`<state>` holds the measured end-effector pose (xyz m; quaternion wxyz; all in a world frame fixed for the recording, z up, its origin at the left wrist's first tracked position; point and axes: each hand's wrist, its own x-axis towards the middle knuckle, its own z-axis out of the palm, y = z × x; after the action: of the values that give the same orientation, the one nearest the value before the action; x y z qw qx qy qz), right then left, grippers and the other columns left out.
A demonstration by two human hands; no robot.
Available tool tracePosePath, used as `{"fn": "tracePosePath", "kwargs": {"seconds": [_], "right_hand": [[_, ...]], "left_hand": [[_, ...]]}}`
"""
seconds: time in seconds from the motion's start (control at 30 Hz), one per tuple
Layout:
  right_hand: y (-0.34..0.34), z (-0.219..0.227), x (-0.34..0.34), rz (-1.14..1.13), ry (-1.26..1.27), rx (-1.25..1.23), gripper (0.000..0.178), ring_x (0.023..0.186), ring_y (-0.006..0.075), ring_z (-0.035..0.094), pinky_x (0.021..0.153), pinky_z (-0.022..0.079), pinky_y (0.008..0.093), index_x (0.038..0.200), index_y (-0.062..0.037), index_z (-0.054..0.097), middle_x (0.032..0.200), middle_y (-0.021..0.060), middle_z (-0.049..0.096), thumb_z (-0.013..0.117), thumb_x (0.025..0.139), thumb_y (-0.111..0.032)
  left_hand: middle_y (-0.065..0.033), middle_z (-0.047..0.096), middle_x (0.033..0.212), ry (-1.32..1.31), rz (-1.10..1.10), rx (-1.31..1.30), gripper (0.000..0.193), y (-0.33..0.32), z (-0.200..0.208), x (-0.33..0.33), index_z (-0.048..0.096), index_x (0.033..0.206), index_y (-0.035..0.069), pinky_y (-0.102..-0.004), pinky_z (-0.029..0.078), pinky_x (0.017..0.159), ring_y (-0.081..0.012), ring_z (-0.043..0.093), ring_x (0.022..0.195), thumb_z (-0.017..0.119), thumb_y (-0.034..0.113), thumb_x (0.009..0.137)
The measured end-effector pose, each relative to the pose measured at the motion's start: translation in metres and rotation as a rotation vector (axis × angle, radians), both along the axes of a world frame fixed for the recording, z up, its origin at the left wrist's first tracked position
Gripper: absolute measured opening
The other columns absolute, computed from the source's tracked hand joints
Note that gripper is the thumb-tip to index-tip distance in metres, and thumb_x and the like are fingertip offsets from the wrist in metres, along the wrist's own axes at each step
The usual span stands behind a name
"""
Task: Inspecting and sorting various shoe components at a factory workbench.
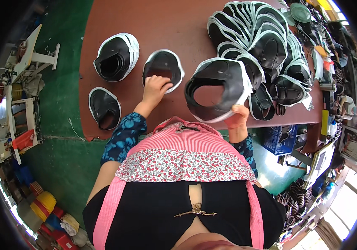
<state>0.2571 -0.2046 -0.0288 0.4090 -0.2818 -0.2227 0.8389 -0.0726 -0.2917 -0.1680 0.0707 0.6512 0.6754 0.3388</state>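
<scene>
1. The brown worktable carries everything: a big heap of black shoe uppers with pale edging on your right side, and 3 single uppers laid out apart on your left.

2. The raised shoe upper sits in the air just above the table's near edge, beside the heap. It looks light, thin and floppy, probably leather or a synthetic, so it should bend under its own weight. Hold it at the stitched pale rim, where it looks stiffest.

3. The flat shoe upper lies on the table, between the raised piece and the far-left upper. A smaller upper lies nearer you, well apart. On the smooth table it may slide under a push, so pinch the collar edge.

4. Your right hand is closed on the lower rim of the raised upper, thumb on top, fingers hidden underneath.

5. Your left hand rests on the near edge of the flat upper, fingers curled loosely onto it; whether it actually pinches the edge cannot be told.
</scene>
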Motion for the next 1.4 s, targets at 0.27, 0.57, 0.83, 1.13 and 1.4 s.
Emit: {"fn": "tracePosePath", "kwargs": {"seconds": [0.27,0.57,0.83,1.13,1.4], "right_hand": [[-0.005,-0.015,-0.006,0.165,0.903,-0.023,0.016,0.066,0.0088,0.061,0.078,0.043,0.0313,0.093,-0.0196,0.064,0.074,-0.0102,0.069,0.074,0.093,-0.031],[0.008,-0.013,-0.013,0.19,-0.147,0.149,0.088,0.131,0.0383,0.068,0.12,0.051,0.0504,0.156,0.002,0.049,0.142,0.0203,0.068,0.086,0.078,-0.02],[-0.009,-0.003,-0.02,0.015,-0.308,0.096,0.074,0.133,0.0286,0.066,0.119,0.05,0.0451,0.158,-0.0031,0.05,0.145,0.012,0.067,0.08,0.091,-0.003],[-0.005,-0.014,0.018,0.085,-0.167,0.091,0.08,0.133,0.0313,0.067,0.118,0.051,0.0448,0.156,-0.0016,0.052,0.141,0.0139,0.07,0.086,0.084,-0.009],[-0.006,-0.045,-0.001,0.407,0.643,0.353,0.054,0.076,0.0275,0.053,0.072,0.04,0.0428,0.119,-0.0086,0.065,0.079,0.0073,0.061,0.076,0.097,-0.056]], "left_hand": [[-0.0082,0.071,0.107,-0.245,0.131,-0.083,0.014,-0.02,-0.016,0.02,0.075,0.111,0.009,-0.0465,0.05,0.092,-0.0337,0.066,0.104,0.073,0.02,0.102],[-0.0092,0.072,0.102,-0.357,-0.112,0.27,0.035,-0.009,0.203,0.074,0.073,0.109,0.005,-0.0437,0.052,0.088,-0.0313,0.067,0.095,0.091,0.024,0.084],[-0.0096,0.072,0.097,-0.378,0.131,0.319,0.032,-0.039,0.136,0.057,0.075,0.106,0.005,-0.0405,0.056,0.075,-0.0301,0.07,0.087,0.093,0.009,0.08],[-0.0073,0.067,0.1,0.145,0.108,-0.024,0.026,-0.033,-0.026,-0.006,0.076,0.114,0.012,-0.0444,0.052,0.085,-0.0323,0.066,0.093,0.082,0.026,0.092],[-0.0081,0.074,0.136,-2.214,-0.037,-0.426,0.052,0.005,0.156,0.083,0.064,0.146,0.004,-0.0372,0.058,0.105,-0.0178,0.071,0.12,0.055,0.046,0.117]]}}
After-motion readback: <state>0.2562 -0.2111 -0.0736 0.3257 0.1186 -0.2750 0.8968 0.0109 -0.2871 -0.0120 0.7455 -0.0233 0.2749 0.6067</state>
